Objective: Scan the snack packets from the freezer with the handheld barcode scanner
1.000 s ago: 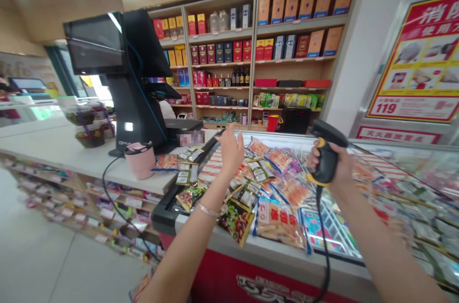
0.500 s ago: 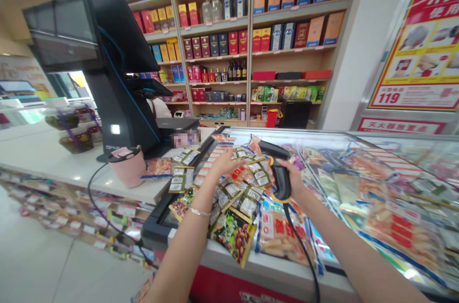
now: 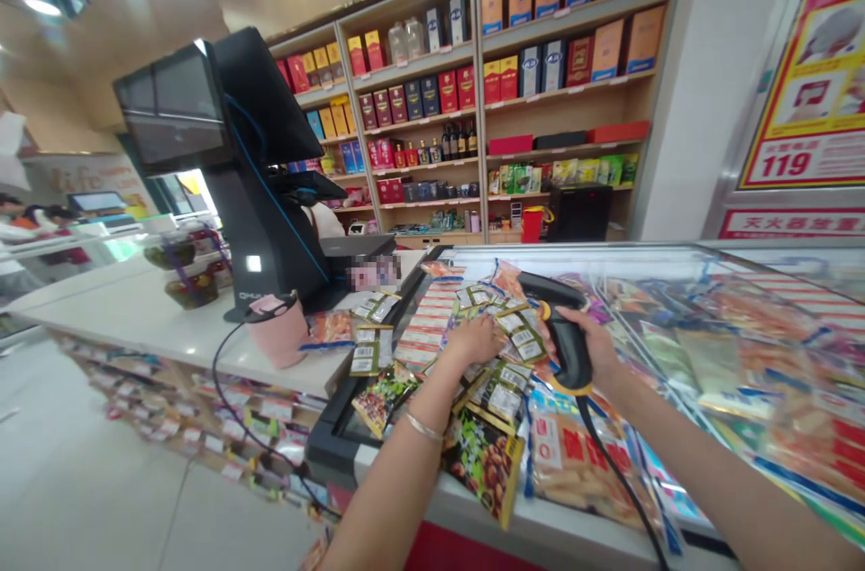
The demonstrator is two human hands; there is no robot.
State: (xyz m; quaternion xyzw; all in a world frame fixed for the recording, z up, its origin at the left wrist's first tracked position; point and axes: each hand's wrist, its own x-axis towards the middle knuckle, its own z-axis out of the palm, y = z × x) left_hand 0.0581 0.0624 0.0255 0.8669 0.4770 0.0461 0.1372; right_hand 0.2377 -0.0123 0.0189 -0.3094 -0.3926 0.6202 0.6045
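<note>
My right hand (image 3: 595,346) is closed around the handle of a black and yellow barcode scanner (image 3: 571,353). The scanner's head points left over the packets, and its cable hangs down toward me. My left hand (image 3: 477,339) lies palm down on a heap of small snack packets (image 3: 520,332), fingers spread over them; its fingertips are partly hidden. Below that hand, a dark green nut packet (image 3: 483,467) lies near the freezer's front edge. A larger clear bag of pale pieces with red print (image 3: 581,463) rests to its right.
The heap lies on a glass-topped chest freezer (image 3: 344,427) holding bagged goods. To the left, a counter (image 3: 155,319) bears a black checkout terminal (image 3: 270,220), a pink cup (image 3: 277,337) and jars (image 3: 189,287). Shelves of boxes (image 3: 419,103) stand behind.
The view has swung left, so everything sits farther right. My left hand has shifted slightly over the packets, its fingers now lower among them. The scanner stays in my right hand.
</note>
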